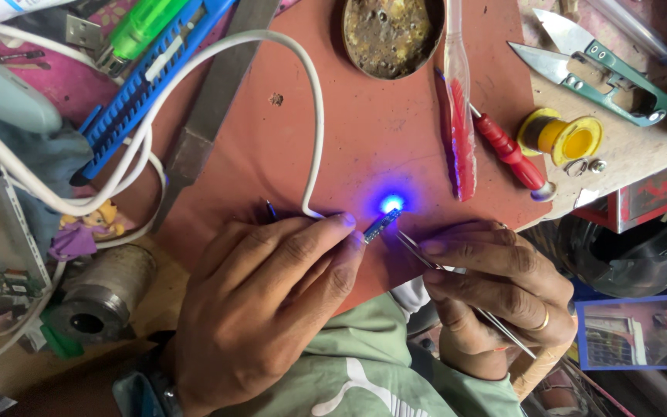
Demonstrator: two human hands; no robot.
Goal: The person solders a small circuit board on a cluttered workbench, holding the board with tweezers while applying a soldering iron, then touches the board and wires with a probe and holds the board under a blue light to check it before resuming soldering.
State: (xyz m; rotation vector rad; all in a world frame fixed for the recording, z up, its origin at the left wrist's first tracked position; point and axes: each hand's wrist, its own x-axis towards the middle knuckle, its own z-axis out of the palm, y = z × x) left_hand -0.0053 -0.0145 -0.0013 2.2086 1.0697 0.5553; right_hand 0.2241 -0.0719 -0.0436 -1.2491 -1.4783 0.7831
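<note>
My left hand [268, 297] presses a small blue circuit board [380, 226] against the red-brown mat [364, 139], with the white cable [314, 116] running into the fingers. A bright blue light [391, 203] glows at the board's far end. My right hand [496, 297] grips thin metal tweezers [418, 253], whose tips touch the board from the right.
A round tin of dirty flux [390, 32], a red toothbrush [459, 123], a red screwdriver [511, 152], a yellow spool [569, 137] and green thread snips [604, 69] lie beyond. At left are a metal file [210, 108], a blue tool [148, 81] and a metal cylinder [102, 297].
</note>
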